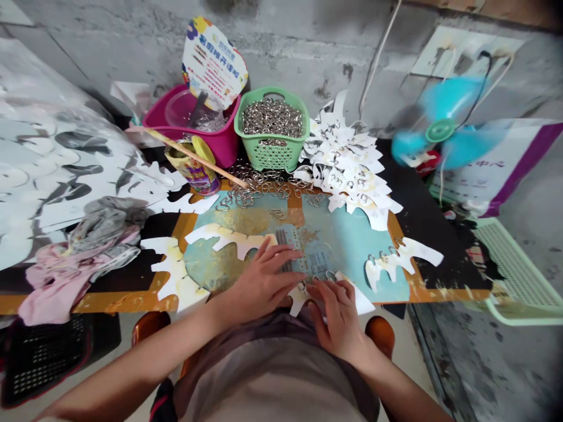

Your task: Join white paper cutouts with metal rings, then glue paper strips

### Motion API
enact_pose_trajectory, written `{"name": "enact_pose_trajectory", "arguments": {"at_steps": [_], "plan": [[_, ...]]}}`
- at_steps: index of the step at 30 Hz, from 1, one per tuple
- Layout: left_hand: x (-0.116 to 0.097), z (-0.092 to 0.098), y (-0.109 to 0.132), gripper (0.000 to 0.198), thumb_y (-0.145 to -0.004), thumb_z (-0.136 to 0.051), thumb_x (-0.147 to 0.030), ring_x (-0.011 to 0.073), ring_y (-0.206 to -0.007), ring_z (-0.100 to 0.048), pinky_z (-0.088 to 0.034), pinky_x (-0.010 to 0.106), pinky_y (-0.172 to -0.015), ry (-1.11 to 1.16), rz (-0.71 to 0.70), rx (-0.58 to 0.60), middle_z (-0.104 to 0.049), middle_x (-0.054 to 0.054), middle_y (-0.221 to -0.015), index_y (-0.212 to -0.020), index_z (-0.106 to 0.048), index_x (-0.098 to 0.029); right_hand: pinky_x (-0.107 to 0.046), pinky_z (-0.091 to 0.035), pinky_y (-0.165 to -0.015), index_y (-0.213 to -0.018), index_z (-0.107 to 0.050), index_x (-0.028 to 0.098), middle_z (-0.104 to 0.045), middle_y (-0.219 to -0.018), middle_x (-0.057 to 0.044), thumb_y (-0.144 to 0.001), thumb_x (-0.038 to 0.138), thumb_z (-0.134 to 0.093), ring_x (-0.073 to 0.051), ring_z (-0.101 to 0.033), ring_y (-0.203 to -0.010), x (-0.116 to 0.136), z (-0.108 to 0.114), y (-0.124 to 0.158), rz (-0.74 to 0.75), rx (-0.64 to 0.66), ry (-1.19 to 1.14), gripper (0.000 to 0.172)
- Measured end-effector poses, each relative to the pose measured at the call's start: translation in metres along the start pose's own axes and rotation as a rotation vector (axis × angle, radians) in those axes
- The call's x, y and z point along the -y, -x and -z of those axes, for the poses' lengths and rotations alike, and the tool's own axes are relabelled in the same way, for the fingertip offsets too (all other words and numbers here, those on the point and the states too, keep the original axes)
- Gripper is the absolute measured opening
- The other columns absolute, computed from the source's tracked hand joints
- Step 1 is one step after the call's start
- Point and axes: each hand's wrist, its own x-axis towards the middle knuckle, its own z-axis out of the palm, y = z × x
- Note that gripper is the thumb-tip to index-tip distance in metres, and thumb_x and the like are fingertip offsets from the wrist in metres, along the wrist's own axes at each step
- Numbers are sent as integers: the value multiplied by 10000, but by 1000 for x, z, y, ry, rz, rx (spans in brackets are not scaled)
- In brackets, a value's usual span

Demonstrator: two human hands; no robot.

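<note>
A white die-cut card strip [355,301] with metal rings along its edge is touched on the table [433,246] by the half-open right hand [335,313], the half-open left hand [264,284] lying just beside it, while another ringed strip [398,258] is laid nearby, a heap of ringed strips [347,170] is piled beyond, and a green basket [272,138] is filled with loose rings [272,117]

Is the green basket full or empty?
Full: silvery metal rings fill the green plastic basket up to its rim.
</note>
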Motion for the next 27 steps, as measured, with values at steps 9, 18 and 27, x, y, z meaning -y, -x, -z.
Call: {"name": "enact_pose_trajectory", "arguments": {"at_steps": [9, 18, 27], "plan": [[16, -9, -21, 128, -899, -614, -182, 305, -1417, -385, -26, 678, -1190, -91, -387, 132, -541, 71, -1447, -825, -711, -221, -509, -360, -967, -1408, -346, 166, -708, -1137, -106, -892, 96, -543, -288, -578, -1067, 2, -2, 6, -20, -44, 10, 557], [6, -5, 2, 168, -810, -567, -161, 300, -1342, -465, -23, 677, -1193, -66, -291, -51, -611, 134, -1317, -961, -638, -183, -483, -360, -943, -1280, -585, 214, -678, -1233, -68, -894, 157, -574, -277, -501, -1062, 0, 5, 4, 74, 67, 69, 391], [15, -7, -12, 462, -909, -518, -52, 208, -1396, -445, -73, 598, -1220, 50, -433, 206, -734, 96, -1129, -1350, -445, -171, -486, -366, -940, -1261, -619, 231, -691, -1197, -68, -899, 162, -571, -278, -502, -1066, 1, 5, 5, 69, 81, 92, 371]]}}
